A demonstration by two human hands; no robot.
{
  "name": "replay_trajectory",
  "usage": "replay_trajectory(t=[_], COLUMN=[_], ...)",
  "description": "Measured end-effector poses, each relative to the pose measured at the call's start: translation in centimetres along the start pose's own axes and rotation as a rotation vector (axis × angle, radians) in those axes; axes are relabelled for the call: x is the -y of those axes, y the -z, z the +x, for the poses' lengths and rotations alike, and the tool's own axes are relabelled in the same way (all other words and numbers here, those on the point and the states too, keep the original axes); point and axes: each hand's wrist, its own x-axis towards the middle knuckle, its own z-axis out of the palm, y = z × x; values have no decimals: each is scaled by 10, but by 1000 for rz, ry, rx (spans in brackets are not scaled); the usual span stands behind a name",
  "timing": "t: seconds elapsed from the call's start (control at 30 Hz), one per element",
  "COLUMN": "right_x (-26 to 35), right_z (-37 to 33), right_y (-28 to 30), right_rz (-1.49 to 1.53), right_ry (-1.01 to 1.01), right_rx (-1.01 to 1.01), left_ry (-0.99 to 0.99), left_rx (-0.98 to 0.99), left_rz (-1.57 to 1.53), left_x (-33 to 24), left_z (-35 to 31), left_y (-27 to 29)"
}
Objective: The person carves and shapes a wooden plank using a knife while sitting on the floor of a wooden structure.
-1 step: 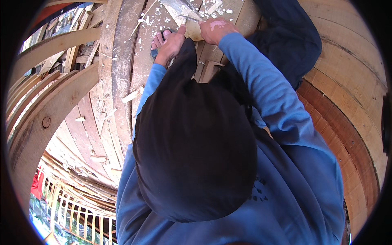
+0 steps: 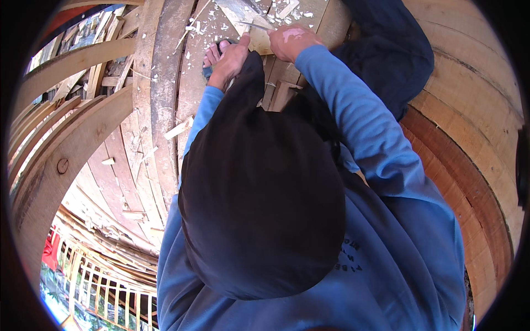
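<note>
At the top middle of the head view, my right hand is closed round the handle of a knife, the handle itself hidden by the fingers. Its thin blade points left and lies across the tip of a small pale piece of wood. My left hand grips that piece, thumb stretched along it toward the blade. Under both hands is a light wooden board. White wood shavings are scattered around it.
My sandalled foot is beside my left hand. A wood offcut lies on the plank floor. Curved-looking timber rails stand at left, a plank wall at right. My dark-trousered leg is bent beyond my right arm.
</note>
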Motion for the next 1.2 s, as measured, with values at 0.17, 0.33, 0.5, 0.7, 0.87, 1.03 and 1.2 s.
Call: replay_trajectory(t=[0.17, 0.33, 0.5, 0.7, 0.87, 1.03, 1.2], right_x=[-3, -12, -33, -16, -17, 3, 7], right_z=[-14, 33, 41, -3, 4, 22, 34], right_y=[9, -12, -22, -7, -3, -16, -15], right_rz=[99, 59, 114, 206, 95, 95, 85], right_ry=[16, -58, -24, -24, 62, -40, 20], right_rx=[-31, -26, -29, 44, 8, -97, -148], left_ry=[15, -10, -113, -170, -172, 25, 90], left_rx=[13, -4, -1, -101, -156, -62, 26], left_rz=[-68, 36, 81, 67, 112, -19, -86], left_x=[-11, -14, -19, -5, -5, -7, -6], left_z=[-8, -11, -24, -21, -20, -6, -3], left_y=[-5, -3, -4, -5, -13, -11, -7])
